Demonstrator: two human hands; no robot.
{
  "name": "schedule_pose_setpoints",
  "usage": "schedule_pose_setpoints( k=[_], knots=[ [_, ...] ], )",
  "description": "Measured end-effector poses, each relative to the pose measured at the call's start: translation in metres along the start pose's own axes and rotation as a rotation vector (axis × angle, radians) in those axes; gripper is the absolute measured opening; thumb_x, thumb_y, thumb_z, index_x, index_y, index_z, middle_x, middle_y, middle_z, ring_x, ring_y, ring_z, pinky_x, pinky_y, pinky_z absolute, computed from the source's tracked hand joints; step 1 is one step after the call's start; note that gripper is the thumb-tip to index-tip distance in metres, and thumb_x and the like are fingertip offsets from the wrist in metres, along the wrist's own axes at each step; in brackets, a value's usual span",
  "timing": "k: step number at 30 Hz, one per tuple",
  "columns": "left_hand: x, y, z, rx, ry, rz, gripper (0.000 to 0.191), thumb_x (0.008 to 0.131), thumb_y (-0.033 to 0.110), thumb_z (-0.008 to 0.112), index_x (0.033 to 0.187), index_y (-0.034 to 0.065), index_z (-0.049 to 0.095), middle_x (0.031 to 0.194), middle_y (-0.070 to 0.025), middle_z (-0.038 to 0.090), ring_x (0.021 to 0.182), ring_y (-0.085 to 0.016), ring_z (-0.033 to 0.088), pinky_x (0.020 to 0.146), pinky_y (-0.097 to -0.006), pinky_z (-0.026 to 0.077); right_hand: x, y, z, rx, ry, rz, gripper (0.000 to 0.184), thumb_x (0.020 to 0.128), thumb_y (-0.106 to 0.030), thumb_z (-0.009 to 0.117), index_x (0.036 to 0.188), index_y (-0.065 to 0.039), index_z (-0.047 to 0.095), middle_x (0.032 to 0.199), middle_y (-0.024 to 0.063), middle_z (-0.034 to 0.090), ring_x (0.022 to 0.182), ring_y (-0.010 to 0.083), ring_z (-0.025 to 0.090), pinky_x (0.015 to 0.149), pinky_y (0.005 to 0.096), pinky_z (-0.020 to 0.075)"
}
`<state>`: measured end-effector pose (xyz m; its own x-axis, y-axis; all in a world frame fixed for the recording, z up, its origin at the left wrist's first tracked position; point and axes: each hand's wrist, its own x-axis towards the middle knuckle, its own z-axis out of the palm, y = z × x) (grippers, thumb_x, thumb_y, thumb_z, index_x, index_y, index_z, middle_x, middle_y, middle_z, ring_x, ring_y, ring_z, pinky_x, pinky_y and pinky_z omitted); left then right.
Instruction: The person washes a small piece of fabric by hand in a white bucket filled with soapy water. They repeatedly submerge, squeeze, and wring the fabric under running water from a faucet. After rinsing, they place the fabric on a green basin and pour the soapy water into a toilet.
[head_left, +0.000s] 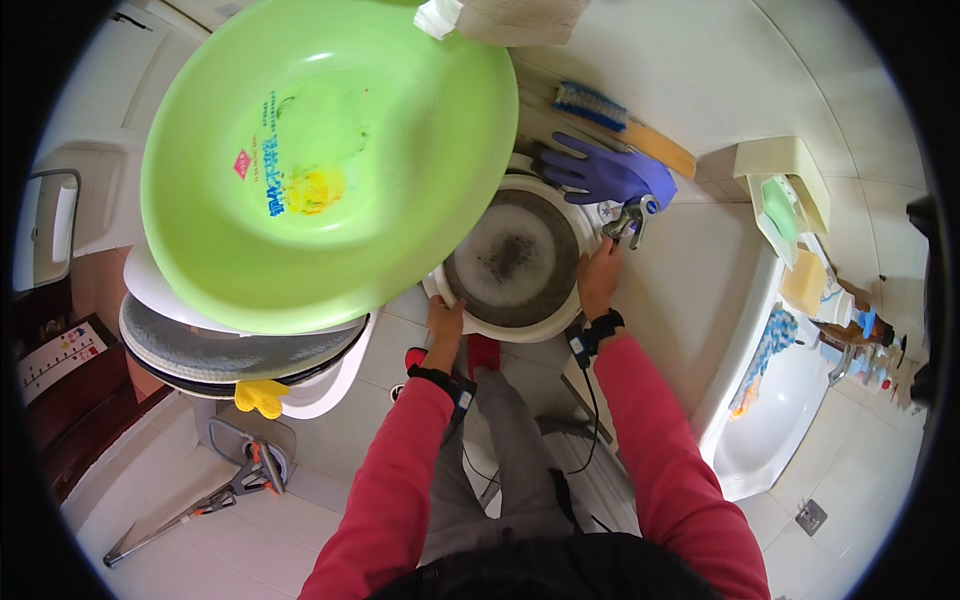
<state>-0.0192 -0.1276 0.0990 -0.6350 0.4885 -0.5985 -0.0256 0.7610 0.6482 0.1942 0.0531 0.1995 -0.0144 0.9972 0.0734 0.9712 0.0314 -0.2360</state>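
A round, pale-rimmed basin (512, 259) of cloudy, foamy water with dark specks stands before me at the middle. My left hand (445, 319) grips its near-left rim. At its right side is my right hand (600, 276), its fingers by the rim and just below a metal squeeze-handle sprayer (632, 221); whether they hold the rim or the sprayer's end, I cannot tell. A purple rubber glove (611, 171) lies behind the sprayer. Farther back is a wooden-handled brush (622, 124) with blue and white bristles. A large green plastic basin (330, 165) overlaps the far-left side of the round one.
Beneath the green basin is a toilet with a grey padded seat cover (240, 337) and a yellow tab (261, 397). A white sink (772, 420) with a blue cloth (766, 358) stands right, bottles beside it. A mop (225, 491) lies lower left. Cables hang from my wrist devices.
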Motion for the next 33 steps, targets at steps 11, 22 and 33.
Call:
schedule_pose_setpoints(
  k=[11,22,33],
  knots=[
    [-0.015,0.03,-0.025,-0.119,-0.151,-0.049,0.032,0.073,0.018,0.074,0.09,0.001,0.053,0.069,-0.0091,0.06,0.054,-0.018,0.058,0.048,-0.0333,0.047,0.085,-0.065,0.069,-0.327,0.209,-0.45,0.027,0.086,-0.027,0.057,0.102,-0.006,0.061,0.097,0.0192,0.06,0.094,0.0386,0.055,0.077,0.0469,0.0453],
    [-0.018,0.035,-0.026,-0.127,-0.209,-0.153,0.029,0.076,0.017,0.071,0.094,0.0014,0.055,0.079,-0.0103,0.062,0.064,-0.018,0.061,0.047,-0.0305,0.048,0.102,-0.057,0.077,-0.13,0.062,-0.27,0.038,0.086,-0.037,0.058,0.104,-0.004,0.06,0.106,0.019,0.06,0.102,0.0347,0.056,0.086,0.0443,0.0437],
    [-0.017,0.027,-0.023,-0.082,-0.18,-0.094,0.028,0.076,0.016,0.069,0.094,0.0015,0.055,0.078,-0.0122,0.063,0.063,-0.019,0.062,0.05,-0.0311,0.049,0.107,-0.045,0.084,-0.05,0.068,-0.252,0.034,0.084,-0.029,0.059,0.104,-0.002,0.058,0.106,0.0184,0.06,0.101,0.0352,0.055,0.086,0.0438,0.0434]
  ],
)
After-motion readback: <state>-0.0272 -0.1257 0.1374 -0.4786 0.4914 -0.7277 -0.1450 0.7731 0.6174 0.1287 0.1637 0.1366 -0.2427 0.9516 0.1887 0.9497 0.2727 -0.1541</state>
